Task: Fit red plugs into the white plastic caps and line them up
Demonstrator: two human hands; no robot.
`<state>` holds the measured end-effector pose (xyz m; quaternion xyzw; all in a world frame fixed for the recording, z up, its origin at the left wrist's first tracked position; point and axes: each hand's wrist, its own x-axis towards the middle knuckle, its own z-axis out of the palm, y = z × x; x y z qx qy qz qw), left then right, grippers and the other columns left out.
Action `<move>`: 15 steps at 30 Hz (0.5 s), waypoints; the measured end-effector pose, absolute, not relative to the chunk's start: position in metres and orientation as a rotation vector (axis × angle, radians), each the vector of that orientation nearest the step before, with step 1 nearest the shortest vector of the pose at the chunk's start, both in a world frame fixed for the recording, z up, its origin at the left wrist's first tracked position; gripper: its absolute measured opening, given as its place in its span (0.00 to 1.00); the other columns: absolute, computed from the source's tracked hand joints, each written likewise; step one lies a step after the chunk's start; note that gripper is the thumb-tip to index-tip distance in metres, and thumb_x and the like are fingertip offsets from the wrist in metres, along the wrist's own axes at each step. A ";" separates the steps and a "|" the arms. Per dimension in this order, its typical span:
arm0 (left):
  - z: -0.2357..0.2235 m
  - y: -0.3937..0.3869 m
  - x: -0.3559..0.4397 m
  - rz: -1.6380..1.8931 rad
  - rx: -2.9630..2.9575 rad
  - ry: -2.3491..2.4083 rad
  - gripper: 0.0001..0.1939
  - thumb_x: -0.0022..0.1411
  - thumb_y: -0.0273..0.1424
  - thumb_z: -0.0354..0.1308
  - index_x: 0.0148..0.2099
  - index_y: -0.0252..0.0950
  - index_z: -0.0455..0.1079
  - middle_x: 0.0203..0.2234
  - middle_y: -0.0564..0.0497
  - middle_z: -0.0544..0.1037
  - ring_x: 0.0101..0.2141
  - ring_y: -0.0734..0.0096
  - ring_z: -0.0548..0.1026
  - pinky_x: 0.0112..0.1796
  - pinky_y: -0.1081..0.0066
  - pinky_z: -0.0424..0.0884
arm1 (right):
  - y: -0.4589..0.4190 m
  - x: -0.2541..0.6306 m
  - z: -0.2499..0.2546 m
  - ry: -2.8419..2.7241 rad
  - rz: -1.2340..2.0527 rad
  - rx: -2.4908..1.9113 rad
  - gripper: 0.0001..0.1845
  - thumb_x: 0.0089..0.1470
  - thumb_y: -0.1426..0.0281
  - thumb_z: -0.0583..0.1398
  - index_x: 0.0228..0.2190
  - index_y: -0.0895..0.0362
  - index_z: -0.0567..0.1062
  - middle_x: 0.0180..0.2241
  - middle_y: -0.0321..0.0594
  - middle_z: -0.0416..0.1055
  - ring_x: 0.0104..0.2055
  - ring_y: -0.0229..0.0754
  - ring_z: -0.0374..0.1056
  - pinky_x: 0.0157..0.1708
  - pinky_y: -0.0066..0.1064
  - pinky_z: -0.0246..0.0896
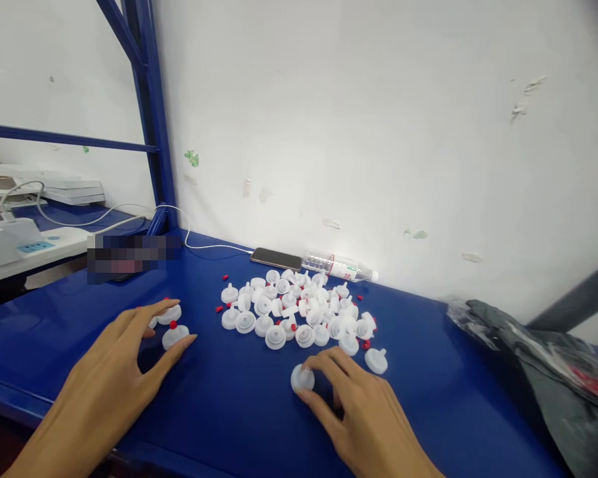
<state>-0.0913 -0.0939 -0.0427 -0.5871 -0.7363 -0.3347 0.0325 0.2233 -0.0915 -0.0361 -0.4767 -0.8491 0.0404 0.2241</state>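
On the left of the blue table, my left hand [112, 372] has its thumb and fingers spread around a white nozzle cap with a red tip [175, 336]. More white caps with a red tip [170, 312] stand just behind it, partly hidden by my fingers. Nearer the middle, my right hand [351, 398] pinches a single white nozzle cap [302, 378] between thumb and index finger, low over the table or on it. Behind both hands lies a loose heap of white nozzle caps [305, 336], with small red tips [366, 344] scattered among and around them.
A phone [276, 258] on a white cable and a clear plastic bottle [341, 266] lie along the wall. A dark grey bag [533, 372] covers the right side. At left stand a blue metal post [155, 113] and a white power strip [44, 245].
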 end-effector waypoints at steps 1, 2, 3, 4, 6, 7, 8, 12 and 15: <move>-0.044 -0.094 -0.089 -1.046 -1.777 -2.147 0.27 0.65 0.52 0.49 0.59 0.44 0.68 0.51 0.45 0.75 0.45 0.50 0.76 0.41 0.57 0.72 | -0.094 0.223 -0.037 -2.348 0.129 -1.299 0.07 0.63 0.64 0.61 0.44 0.46 0.73 0.43 0.31 0.76 0.27 0.38 0.73 0.26 0.29 0.67; -0.044 -0.094 -0.087 -1.048 -1.763 -2.018 0.25 0.68 0.50 0.48 0.58 0.43 0.70 0.51 0.44 0.74 0.47 0.49 0.74 0.43 0.56 0.71 | -0.096 0.223 -0.038 -2.353 0.143 -1.280 0.07 0.64 0.64 0.61 0.44 0.47 0.73 0.42 0.31 0.77 0.27 0.38 0.73 0.26 0.28 0.67; -0.044 -0.093 -0.084 -1.035 -1.776 -1.893 0.23 0.70 0.47 0.47 0.56 0.41 0.71 0.50 0.43 0.74 0.48 0.49 0.73 0.45 0.55 0.70 | -0.098 0.222 -0.039 -2.360 0.152 -1.258 0.07 0.64 0.64 0.61 0.45 0.47 0.72 0.42 0.31 0.77 0.27 0.38 0.73 0.26 0.28 0.67; -0.044 -0.090 -0.082 -1.005 -1.821 -1.783 0.21 0.72 0.44 0.47 0.54 0.40 0.73 0.49 0.42 0.74 0.48 0.49 0.72 0.47 0.54 0.69 | -0.100 0.222 -0.039 -2.370 0.154 -1.234 0.08 0.64 0.65 0.61 0.45 0.47 0.72 0.42 0.31 0.77 0.26 0.37 0.73 0.26 0.27 0.67; -0.042 -0.081 -0.077 -0.897 -1.952 -1.635 0.19 0.73 0.38 0.46 0.51 0.36 0.76 0.47 0.41 0.76 0.47 0.50 0.71 0.48 0.54 0.68 | -0.102 0.220 -0.041 -2.396 0.134 -1.172 0.09 0.64 0.64 0.60 0.46 0.48 0.72 0.40 0.32 0.78 0.25 0.36 0.72 0.25 0.26 0.67; -0.041 -0.075 -0.075 -0.820 -2.008 -1.607 0.18 0.73 0.35 0.46 0.51 0.35 0.77 0.47 0.41 0.77 0.47 0.49 0.71 0.48 0.54 0.68 | -0.103 0.219 -0.042 -2.408 0.116 -1.142 0.09 0.65 0.64 0.59 0.46 0.49 0.72 0.40 0.33 0.79 0.24 0.36 0.71 0.25 0.25 0.67; -0.040 -0.068 -0.072 -0.733 -2.034 -1.614 0.18 0.73 0.33 0.47 0.51 0.35 0.78 0.47 0.40 0.77 0.48 0.48 0.70 0.47 0.54 0.67 | -0.104 0.219 -0.043 -2.415 0.099 -1.117 0.09 0.65 0.63 0.59 0.46 0.49 0.72 0.40 0.33 0.79 0.23 0.36 0.71 0.25 0.24 0.67; -0.036 -0.046 -0.066 -0.448 -2.058 -1.701 0.15 0.70 0.26 0.50 0.46 0.35 0.80 0.45 0.39 0.79 0.46 0.43 0.70 0.40 0.55 0.65 | -0.107 0.216 -0.050 -2.357 0.062 -1.101 0.15 0.69 0.56 0.52 0.45 0.49 0.73 0.36 0.35 0.80 0.20 0.35 0.69 0.22 0.23 0.65; -0.036 -0.039 -0.066 -0.389 -2.100 -1.704 0.15 0.68 0.24 0.51 0.40 0.37 0.81 0.39 0.42 0.81 0.41 0.48 0.72 0.39 0.58 0.63 | -0.109 0.216 -0.056 -2.279 0.088 -1.122 0.23 0.69 0.50 0.46 0.43 0.49 0.74 0.32 0.34 0.78 0.18 0.34 0.66 0.19 0.23 0.62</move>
